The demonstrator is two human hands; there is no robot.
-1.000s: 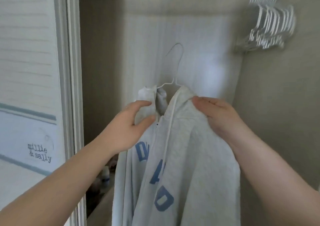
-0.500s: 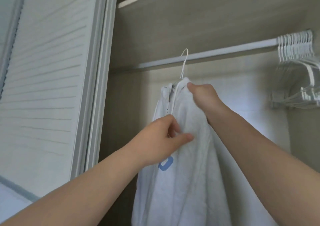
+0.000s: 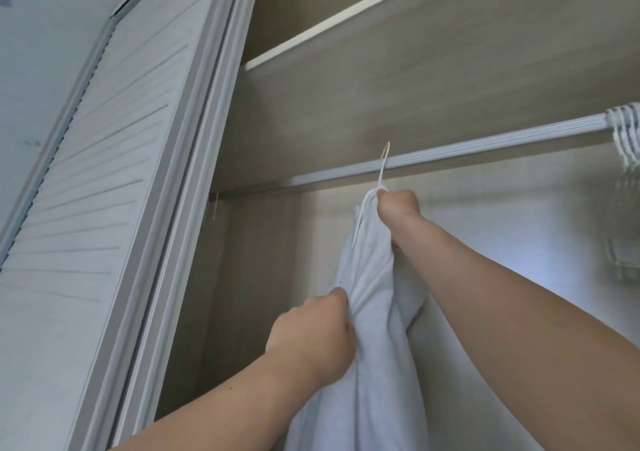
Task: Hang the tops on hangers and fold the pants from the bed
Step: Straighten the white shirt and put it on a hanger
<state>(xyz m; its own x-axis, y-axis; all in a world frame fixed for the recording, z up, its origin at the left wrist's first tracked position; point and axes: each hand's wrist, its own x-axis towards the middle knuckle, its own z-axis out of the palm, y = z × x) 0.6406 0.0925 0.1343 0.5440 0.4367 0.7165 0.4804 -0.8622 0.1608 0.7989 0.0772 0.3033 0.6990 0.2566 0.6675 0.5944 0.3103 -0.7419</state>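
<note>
A pale grey hoodie (image 3: 372, 277) hangs from a thin white wire hanger (image 3: 383, 163), whose hook sits at the wardrobe rail (image 3: 485, 147). My right hand (image 3: 398, 208) grips the hoodie's shoulder at the top, just under the hook. Lower down, my left hand (image 3: 311, 336) holds a bunch of the hoodie's fabric. The rest of the hanger is hidden inside the garment.
A louvred sliding door (image 3: 104, 208) stands at the left of the wardrobe opening. A shelf (image 3: 346, 21) runs above the rail. Several empty white hangers (image 3: 627, 139) bunch at the rail's far right end.
Both hands lifted the hoodie up to the rail, and the hanger hook now sits at it. My left hand slid from the collar down to the body fabric.
</note>
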